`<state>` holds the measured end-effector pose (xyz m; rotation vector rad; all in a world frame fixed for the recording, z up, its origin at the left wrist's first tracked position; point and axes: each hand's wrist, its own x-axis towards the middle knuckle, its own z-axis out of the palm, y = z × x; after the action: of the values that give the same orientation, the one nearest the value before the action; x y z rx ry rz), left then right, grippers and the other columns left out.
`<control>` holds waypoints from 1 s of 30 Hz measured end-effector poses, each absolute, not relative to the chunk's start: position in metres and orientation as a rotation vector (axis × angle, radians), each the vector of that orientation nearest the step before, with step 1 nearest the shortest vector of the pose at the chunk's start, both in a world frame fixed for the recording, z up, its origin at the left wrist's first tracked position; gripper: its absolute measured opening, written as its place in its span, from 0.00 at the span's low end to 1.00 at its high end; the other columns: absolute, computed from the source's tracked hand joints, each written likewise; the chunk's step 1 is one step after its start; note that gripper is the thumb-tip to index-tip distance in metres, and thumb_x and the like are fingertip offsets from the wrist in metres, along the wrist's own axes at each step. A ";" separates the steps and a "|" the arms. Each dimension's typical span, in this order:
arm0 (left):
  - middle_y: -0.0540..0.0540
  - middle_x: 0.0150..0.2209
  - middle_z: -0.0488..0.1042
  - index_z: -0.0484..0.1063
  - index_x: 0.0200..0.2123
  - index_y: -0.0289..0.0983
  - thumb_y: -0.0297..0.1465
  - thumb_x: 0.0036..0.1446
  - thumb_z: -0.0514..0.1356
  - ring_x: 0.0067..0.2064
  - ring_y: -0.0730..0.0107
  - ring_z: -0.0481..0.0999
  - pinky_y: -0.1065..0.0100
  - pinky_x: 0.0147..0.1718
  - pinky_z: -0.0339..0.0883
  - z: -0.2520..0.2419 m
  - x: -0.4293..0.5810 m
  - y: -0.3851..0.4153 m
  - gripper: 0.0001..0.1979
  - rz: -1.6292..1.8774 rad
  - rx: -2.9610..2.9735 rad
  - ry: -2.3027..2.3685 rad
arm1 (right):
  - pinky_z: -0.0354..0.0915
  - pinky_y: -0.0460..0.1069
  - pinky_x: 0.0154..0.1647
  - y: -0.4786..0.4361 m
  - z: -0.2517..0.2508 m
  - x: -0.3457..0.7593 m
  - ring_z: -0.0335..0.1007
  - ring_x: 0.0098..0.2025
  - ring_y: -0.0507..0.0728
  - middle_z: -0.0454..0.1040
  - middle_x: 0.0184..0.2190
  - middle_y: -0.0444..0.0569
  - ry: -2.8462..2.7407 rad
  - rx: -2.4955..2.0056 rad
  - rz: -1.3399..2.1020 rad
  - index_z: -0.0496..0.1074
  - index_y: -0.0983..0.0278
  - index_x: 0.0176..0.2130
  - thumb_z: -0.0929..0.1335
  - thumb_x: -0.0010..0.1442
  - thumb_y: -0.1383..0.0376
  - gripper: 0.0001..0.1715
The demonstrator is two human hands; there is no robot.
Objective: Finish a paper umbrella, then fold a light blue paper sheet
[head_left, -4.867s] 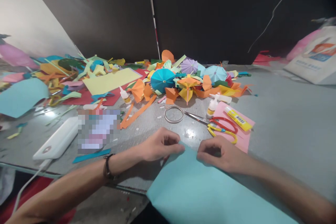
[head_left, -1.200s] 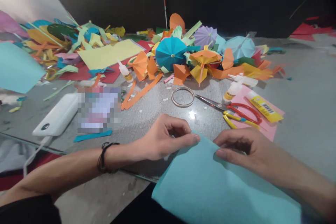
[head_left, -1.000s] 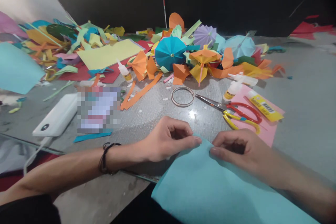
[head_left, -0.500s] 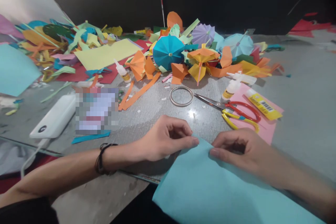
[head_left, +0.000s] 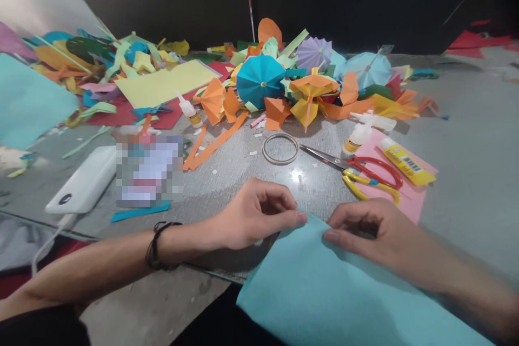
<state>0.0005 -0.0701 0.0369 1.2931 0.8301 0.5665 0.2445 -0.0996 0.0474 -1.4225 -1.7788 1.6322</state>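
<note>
A large sheet of light blue paper [head_left: 324, 286] hangs over the table's near edge toward my lap. My left hand [head_left: 259, 216] pinches its top corner between thumb and fingers. Just to the right, my right hand [head_left: 373, 232] grips the upper edge of the same sheet, its thumb on top. Beyond my hands lie scissors [head_left: 352, 167] with red and yellow handles, their blades pointing left. A narrow roll of tape [head_left: 280, 149] rests flat beside the scissors' tips.
Paper scraps and folded paper umbrellas [head_left: 261, 82] pile along the back. Glue bottles [head_left: 357, 138] and a yellow glue packet [head_left: 409, 162] lie right, by pink paper [head_left: 417, 197]. At left are a white power bank [head_left: 87, 178] and a blurred-out phone-like item [head_left: 150, 173]. Another light blue sheet [head_left: 32, 102] juts in.
The light blue sheet at the far left has shifted a little to the right. My hands and the paper they hold have hardly moved.
</note>
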 end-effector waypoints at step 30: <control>0.54 0.20 0.68 0.72 0.28 0.34 0.39 0.54 0.72 0.19 0.80 0.62 0.77 0.15 0.55 0.034 -0.001 -0.070 0.16 0.571 1.324 0.886 | 0.58 0.45 0.22 -0.099 0.049 0.244 0.63 0.24 0.51 0.70 0.21 0.41 -1.801 -1.431 1.628 0.79 0.60 0.29 0.76 0.59 0.50 0.17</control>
<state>-0.0014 -0.0698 0.0342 1.3242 0.8856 0.5714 0.2441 -0.0994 0.0492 -1.4310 -1.8012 1.6275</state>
